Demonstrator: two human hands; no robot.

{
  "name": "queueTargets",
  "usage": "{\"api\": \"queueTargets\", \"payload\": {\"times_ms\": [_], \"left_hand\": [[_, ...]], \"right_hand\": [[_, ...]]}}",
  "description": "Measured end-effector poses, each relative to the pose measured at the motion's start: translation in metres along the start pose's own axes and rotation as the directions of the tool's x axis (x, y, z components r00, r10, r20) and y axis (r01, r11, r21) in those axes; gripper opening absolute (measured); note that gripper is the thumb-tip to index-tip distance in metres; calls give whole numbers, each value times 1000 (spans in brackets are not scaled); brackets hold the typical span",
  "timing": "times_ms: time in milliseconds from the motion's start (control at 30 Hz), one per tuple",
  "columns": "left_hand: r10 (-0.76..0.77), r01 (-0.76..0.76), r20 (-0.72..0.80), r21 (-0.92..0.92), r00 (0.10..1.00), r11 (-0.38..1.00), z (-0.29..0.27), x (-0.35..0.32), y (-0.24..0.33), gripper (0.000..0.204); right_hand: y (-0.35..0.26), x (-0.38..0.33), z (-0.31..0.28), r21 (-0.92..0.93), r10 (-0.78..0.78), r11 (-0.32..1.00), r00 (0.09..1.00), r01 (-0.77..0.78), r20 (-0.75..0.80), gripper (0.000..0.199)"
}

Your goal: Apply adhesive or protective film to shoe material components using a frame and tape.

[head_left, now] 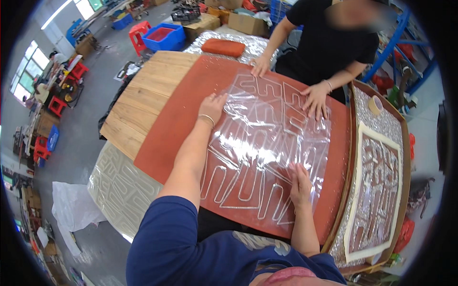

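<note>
A clear plastic sheet (248, 143) with silvery looping line patterns lies over a reddish-brown mat (164, 117). Flat at the sheet's upper left edge rests my left hand (213, 107), its fingers stretched out toward the film. My right hand (301, 186) is at the sheet's lower right, fingers extended and thumb up; nothing shows in it. Across the table a co-worker's two hands are on the far part of the same sheet, one at the far edge (260, 66) and one at the right (315, 99). Glare hides parts of the pattern.
A wooden plank board (143, 97) lies left of the mat, with another patterned sheet (121, 183) below it. To the right, a foil-lined tray (350, 190) holds a framed patterned panel (374, 195) and a tape roll (375, 106). A red-brown block (223, 47) sits beyond the mat.
</note>
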State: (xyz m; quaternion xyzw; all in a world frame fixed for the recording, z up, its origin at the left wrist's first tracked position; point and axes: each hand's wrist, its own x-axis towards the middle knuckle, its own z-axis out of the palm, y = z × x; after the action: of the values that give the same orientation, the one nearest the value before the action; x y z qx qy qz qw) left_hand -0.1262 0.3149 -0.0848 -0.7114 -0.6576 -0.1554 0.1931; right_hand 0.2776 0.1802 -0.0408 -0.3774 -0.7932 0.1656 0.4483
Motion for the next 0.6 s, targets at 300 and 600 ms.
{"api": "queueTargets", "payload": {"times_ms": [300, 600], "left_hand": [[89, -82, -45, 143, 995, 986, 0, -8, 10, 27], [22, -38, 73, 227, 997, 973, -12, -6, 26, 26]], "right_hand": [[-11, -6, -12, -172, -95, 980, 995, 100, 38, 36], [-19, -14, -8, -225, -112, 964, 985, 140, 131, 27]]}}
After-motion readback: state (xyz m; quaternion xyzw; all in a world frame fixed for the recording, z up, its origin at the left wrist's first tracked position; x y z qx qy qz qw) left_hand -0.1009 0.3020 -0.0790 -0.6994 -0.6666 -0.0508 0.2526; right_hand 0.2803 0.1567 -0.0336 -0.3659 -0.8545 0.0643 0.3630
